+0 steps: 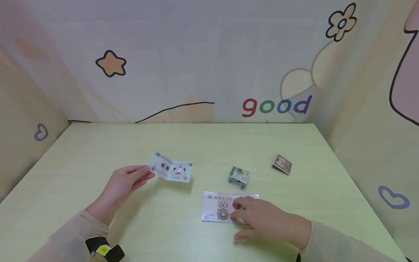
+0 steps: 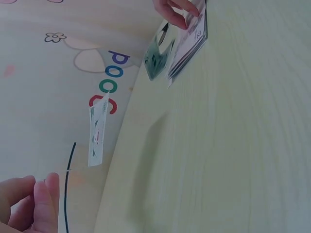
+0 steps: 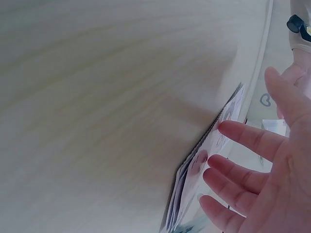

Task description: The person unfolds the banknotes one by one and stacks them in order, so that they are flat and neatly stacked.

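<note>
My left hand (image 1: 126,182) pinches the left end of a creased play banknote (image 1: 179,171) between thumb and fingers. The note is held up off the table, bent along its middle fold, with a "2" and a small cartoon face on it. In front of me lies a flat stack of play banknotes (image 1: 211,206), a pinkish 20 on top. My right hand (image 1: 262,220) is over its right half, fingers spread and fingertips at the top note. In the right wrist view several layered edges show in the stack (image 3: 195,180).
Behind the stack a green folded play banknote (image 1: 239,175) stands partly open. Farther right and back lies a brownish folded play banknote (image 1: 283,164). The pale wooden table (image 1: 98,145) meets printed cloth walls (image 1: 183,54) at the back and on both sides.
</note>
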### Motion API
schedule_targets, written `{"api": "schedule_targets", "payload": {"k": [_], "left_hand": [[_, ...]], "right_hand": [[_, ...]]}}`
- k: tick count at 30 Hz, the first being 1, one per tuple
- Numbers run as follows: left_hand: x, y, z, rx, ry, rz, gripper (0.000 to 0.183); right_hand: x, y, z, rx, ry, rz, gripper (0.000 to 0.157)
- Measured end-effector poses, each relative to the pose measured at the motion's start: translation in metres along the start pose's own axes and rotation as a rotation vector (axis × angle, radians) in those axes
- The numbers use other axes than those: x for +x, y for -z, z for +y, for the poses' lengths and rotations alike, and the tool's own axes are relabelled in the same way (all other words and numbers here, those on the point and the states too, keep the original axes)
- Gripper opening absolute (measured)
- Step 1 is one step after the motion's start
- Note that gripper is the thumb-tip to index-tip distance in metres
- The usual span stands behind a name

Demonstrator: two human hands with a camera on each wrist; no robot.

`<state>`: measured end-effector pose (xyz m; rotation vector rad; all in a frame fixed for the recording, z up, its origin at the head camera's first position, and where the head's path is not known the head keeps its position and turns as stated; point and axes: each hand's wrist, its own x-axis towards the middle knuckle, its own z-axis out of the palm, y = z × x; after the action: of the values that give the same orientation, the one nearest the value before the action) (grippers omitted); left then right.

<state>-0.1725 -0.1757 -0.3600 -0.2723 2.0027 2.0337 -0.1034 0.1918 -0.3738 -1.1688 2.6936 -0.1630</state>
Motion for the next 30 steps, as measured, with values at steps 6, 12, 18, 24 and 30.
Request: {"api": "schedule_targets", "payload": {"k": [6,12,18,24,30], "left_hand": [[-0.002,-0.012,-0.002,-0.087,-0.008,-0.033,0.046],[-0.003,-0.022,-0.005,-0.126,-0.016,-0.042,0.040],[-0.003,-0.031,-0.007,-0.143,-0.023,-0.056,0.044],[-0.008,-0.045,-0.009,-0.162,-0.014,-0.070,0.037],[-0.012,-0.064,-0.013,-0.171,-0.015,-0.088,0.030]], "right_hand": [[0.001,0.002,0.003,0.014,0.019,-0.004,0.047],[0.000,0.003,0.005,0.047,0.009,0.065,0.040],[0.003,0.007,0.010,0.239,-0.101,0.128,0.033],[0.007,0.008,0.020,0.546,-0.216,0.198,0.031],[0.014,0.008,0.027,0.749,-0.289,0.236,0.037]]}}
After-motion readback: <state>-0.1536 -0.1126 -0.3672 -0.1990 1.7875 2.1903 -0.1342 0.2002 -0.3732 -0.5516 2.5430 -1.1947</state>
